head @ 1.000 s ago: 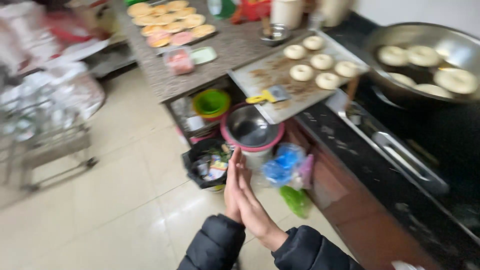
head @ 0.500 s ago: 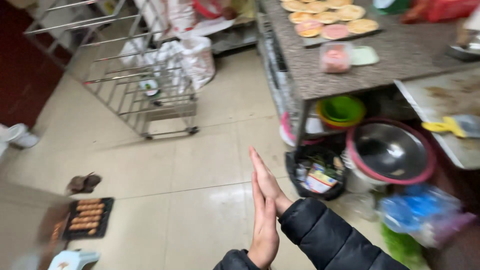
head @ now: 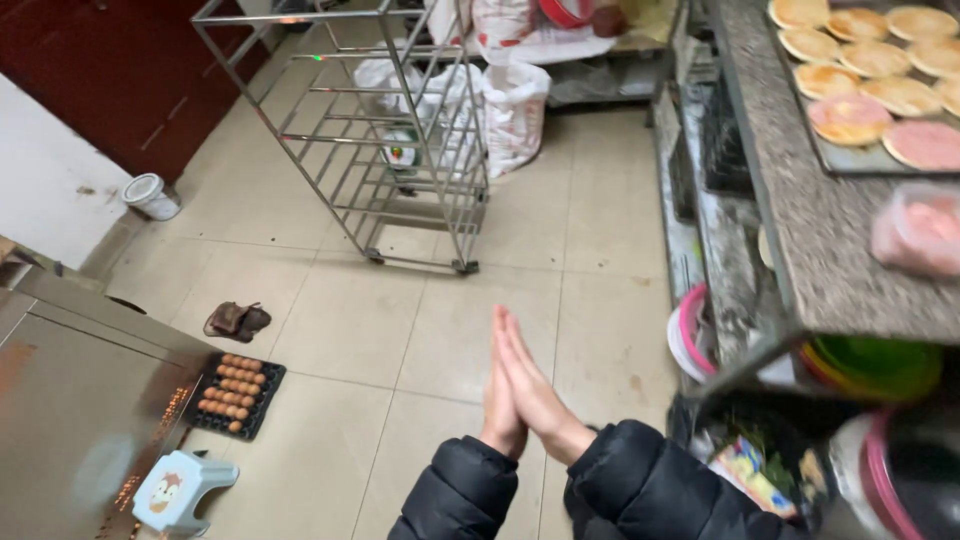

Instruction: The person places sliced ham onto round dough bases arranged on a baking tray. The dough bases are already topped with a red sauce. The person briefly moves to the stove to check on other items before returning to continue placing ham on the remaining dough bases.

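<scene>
So, head view only, one pass:
left hand (head: 500, 395): flat, fingers straight and together, palm pressed against the other palm, holding nothing.
right hand (head: 535, 390): same, flat and closed onto the left, fingertips pointing to the far side, nothing gripped.
sleeves (head: 640, 485): dark puffy jacket on both arms, entering from the near edge.
hand position: over bare tiled floor (head: 420, 320), near centre, in the aisle between rack and counter.
rolling rack (head: 390, 130): bare steel frame on casters, far left of the hands, well apart; white sacks (head: 510, 105) behind it.
egg tray (head: 232, 393): dark tray of brown eggs on the floor, left of the hands, beside a steel cabinet (head: 80, 400).
small stool (head: 180, 490): pale blue, near left corner, against the cabinet.
rag (head: 237, 320): brown lump on the floor just beyond the egg tray.
white tub (head: 152, 196): far left by the wall.
counter (head: 800, 230): speckled stone top on the right; baking tray (head: 850, 158) of round flat cakes at its far end, blurred pink-filled tub (head: 920, 230) nearer.
under counter: green bowls (head: 880, 365), pink-rimmed basins (head: 690, 335), cluttered dark bin (head: 750, 450), just right of the right sleeve.
obstructions: none between the hands and the camera; counter edge crowds the right arm's side.
</scene>
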